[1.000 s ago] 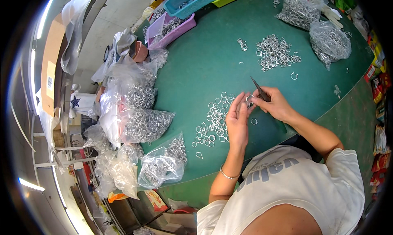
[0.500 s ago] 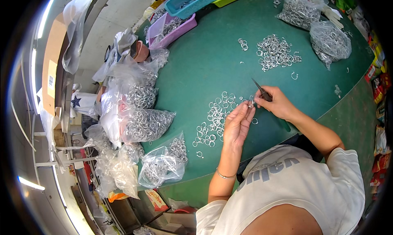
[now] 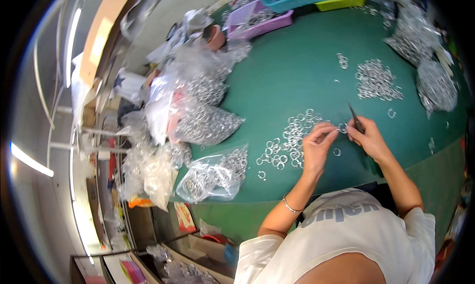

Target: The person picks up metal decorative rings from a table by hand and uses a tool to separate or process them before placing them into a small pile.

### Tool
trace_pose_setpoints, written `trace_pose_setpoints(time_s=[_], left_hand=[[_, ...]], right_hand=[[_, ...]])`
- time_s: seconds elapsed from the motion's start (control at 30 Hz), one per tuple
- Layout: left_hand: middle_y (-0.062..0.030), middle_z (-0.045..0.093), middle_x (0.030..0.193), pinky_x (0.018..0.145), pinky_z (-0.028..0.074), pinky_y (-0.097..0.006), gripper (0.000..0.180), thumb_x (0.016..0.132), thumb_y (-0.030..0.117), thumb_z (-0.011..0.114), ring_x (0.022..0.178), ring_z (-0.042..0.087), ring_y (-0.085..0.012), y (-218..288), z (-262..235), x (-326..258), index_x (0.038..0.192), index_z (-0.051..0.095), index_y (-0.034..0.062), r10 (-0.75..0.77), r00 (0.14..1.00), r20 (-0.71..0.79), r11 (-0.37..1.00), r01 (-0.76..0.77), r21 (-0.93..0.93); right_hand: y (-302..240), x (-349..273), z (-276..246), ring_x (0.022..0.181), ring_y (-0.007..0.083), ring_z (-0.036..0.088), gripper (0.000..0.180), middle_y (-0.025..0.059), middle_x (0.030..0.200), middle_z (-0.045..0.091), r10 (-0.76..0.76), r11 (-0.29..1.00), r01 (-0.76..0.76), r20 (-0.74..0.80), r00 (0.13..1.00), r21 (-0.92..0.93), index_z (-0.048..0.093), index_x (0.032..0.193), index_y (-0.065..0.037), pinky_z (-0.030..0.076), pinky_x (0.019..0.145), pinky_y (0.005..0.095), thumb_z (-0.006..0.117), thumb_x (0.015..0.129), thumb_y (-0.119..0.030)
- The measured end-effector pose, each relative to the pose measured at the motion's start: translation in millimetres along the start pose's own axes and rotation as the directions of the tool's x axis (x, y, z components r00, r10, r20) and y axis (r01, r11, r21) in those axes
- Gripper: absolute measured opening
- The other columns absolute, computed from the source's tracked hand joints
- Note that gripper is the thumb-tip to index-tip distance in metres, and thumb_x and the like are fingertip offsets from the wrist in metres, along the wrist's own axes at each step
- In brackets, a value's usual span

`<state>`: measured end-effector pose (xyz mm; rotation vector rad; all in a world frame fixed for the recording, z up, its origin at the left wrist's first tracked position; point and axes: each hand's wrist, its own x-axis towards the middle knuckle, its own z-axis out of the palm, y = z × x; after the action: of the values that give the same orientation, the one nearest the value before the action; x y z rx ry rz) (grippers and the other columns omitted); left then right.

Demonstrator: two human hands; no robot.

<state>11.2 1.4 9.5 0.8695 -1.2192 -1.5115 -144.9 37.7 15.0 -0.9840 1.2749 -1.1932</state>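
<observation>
Green worktop (image 3: 297, 81), biggest thing here. Clear bags (image 3: 208, 125) of metal rings heaped along its left side, a couple more full bags (image 3: 436, 88) at far right. Purple tray (image 3: 269, 27), blue tray (image 3: 297, 5) and lime tray (image 3: 341, 4) at the far edge; rings visible in purple and blue. Two loose ring piles: far pile (image 3: 377, 81), tight; near pile (image 3: 293, 138), spread out beside the left hand (image 3: 315, 148).

Left fingers pinched, thumb to forefinger, on one ring. Right hand (image 3: 372, 141) closed around a dark pointed tool (image 3: 355, 118), tip aimed away from the body; its thumb and forefinger meet the ring's other side. Ring (image 3: 342, 128) is up between both hands, just right of the near pile.

Progress: looks mid-batch, one ring in hand, plenty loose. Can't tell which pile is finished.
</observation>
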Motion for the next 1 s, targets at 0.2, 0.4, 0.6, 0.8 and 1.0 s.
trace_pose_setpoints(time_s=[0.2, 0.4, 0.6, 0.8, 1.0], left_hand=[[-0.006, 0.063, 0.084, 0.061, 0.044, -0.018, 0.008, 0.078, 0.001, 0.062, 0.072, 0.057, -0.0077, -5, 0, -6, 0.085, 0.063, -0.0031, -0.033, 0.992, -0.12, 0.998, 0.039, 0.052], [-0.0075, 0.064, 0.082, 0.07, 0.048, -0.021, 0.009, 0.082, 0.003, 0.058, 0.075, 0.06, -0.0104, -6, -3, -6, 0.089, 0.059, -0.0035, -0.101, 0.988, -0.115, 0.993, 0.107, 0.046], [-0.0128, 0.064, 0.074, 0.059, 0.047, -0.028, 0.014, 0.08, 0.002, 0.056, 0.065, 0.061, -0.0174, -16, -35, -1, 0.092, 0.061, -0.0013, -0.016, 0.998, -0.06, 0.722, 0.053, 0.69], [-0.0167, 0.057, 0.094, 0.066, 0.046, -0.041, 0.017, 0.079, 0.009, 0.057, 0.079, 0.057, -0.0349, 2, -38, 13, 0.094, 0.06, 0.0007, 0.028, 0.991, 0.132, 0.304, -0.135, 0.943], [-0.0179, 0.048, 0.111, 0.077, 0.044, -0.04, 0.039, 0.077, 0.007, 0.059, 0.094, 0.051, -0.036, -18, 21, 88, 0.114, 0.048, 0.001, 0.065, 0.925, 0.373, 0.413, -0.366, 0.834]], right_hand=[[-6, -5, 13, 0.049, 0.0014, 0.036, 0.009, -0.0024, 0.061, 0.049, -0.004, 0.998, 0.007, -0.053, 0.999, 0.058, 0.053, 0.081, -0.004, 0.025, 0.043, 0.0177, 0.055, 0.084, -0.011], [-5, -7, 12, 0.056, 0.004, 0.034, 0.012, -0.0027, 0.06, 0.04, -0.188, 0.97, 0.165, -0.121, 0.975, -0.181, 0.051, 0.076, 0.001, 0.028, 0.048, 0.0226, 0.058, 0.08, -0.008], [1, 10, 0, 0.069, 0.0355, 0.056, 0.025, 0.02, 0.074, 0.058, 0.041, 0.713, 0.032, 0.086, 0.995, -0.7, 0.056, 0.083, 0.002, 0.043, 0.062, 0.0417, 0.057, 0.079, -0.022], [-8, 8, -45, 0.08, 0.0367, 0.057, 0.022, 0.0174, 0.083, 0.059, 0.001, 0.54, -0.148, -0.176, 0.984, -0.828, 0.057, 0.084, -0.001, 0.045, 0.069, 0.0436, 0.059, 0.078, -0.023], [-10, 31, -92, 0.08, 0.0352, 0.055, 0.017, 0.0134, 0.088, 0.055, -0.27, 0.447, -0.178, -0.322, 0.908, -0.876, 0.055, 0.086, -0.002, 0.044, 0.067, 0.0439, 0.061, 0.077, -0.016]])
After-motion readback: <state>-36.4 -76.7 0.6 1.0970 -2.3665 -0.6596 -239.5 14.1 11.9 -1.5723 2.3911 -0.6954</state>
